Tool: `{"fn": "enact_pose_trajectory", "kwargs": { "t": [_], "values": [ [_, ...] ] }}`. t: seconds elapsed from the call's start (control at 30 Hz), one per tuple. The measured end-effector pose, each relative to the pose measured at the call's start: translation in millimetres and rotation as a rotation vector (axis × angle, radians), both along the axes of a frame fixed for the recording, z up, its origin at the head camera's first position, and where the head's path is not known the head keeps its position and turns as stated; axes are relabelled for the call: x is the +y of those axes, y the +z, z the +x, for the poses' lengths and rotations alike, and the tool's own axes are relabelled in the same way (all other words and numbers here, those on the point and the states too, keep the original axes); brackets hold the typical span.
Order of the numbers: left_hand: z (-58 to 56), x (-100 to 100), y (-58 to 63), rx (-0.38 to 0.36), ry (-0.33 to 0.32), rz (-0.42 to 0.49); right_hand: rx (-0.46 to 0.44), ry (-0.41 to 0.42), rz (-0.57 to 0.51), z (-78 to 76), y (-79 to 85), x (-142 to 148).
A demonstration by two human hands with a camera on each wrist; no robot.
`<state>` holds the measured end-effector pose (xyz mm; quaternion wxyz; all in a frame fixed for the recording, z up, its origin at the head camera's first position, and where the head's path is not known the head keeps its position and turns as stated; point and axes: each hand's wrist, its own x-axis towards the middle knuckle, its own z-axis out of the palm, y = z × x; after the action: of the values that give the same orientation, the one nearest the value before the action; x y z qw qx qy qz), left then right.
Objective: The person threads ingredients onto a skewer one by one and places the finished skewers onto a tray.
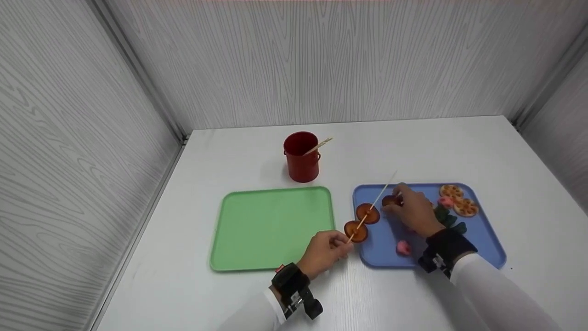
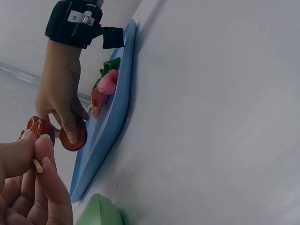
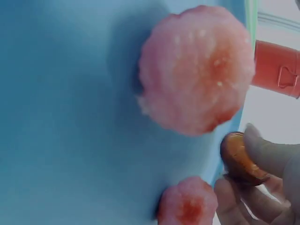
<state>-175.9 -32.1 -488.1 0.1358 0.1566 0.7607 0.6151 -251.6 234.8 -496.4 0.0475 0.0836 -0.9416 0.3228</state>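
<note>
Pinching skewer (image 1: 383,190), left hand (image 1: 324,251) curled, holding disc (image 1: 390,201), right hand (image 1: 416,212) curled

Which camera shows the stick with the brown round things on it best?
The head view: it shows the stick slanting from the left hand to its far tip, with two brown rounds on it. The left wrist view shows mostly its near end; the right wrist view doesn't show it.
</note>
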Motion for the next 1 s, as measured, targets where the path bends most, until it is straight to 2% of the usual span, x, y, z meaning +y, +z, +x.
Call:
{"fn": "enact_pose_trajectory", "kwargs": {
  "t": [0.13,0.23,0.37,0.57,0.83,1.0],
  "values": [
    [-6.9,0.9,-18.6,-0.007,0.008,0.002,-0.005,-0.013,-0.114,2.5,5.3,3.4],
    [-9.2,1.1,-24.5,-0.007,0.003,0.003,0.053,-0.021,-0.199,5.5,9.6,6.0],
    [-9.5,1.0,-24.1,-0.011,-0.002,-0.001,0.113,-0.043,-0.285,9.2,14.0,10.3],
    [-10.6,1.9,-24.2,-0.006,-0.001,-0.018,0.12,-0.096,-0.384,12.9,18.2,18.7],
    [-10.1,0.0,-25.6,-0.019,-0.012,-0.022,0.119,-0.112,-0.535,7.4,14.1,30.7],
    [-9.6,-0.8,-24.6,-0.006,-0.022,-0.023,0.125,-0.127,-0.542,7.6,15.0,33.2]
  ]
}}
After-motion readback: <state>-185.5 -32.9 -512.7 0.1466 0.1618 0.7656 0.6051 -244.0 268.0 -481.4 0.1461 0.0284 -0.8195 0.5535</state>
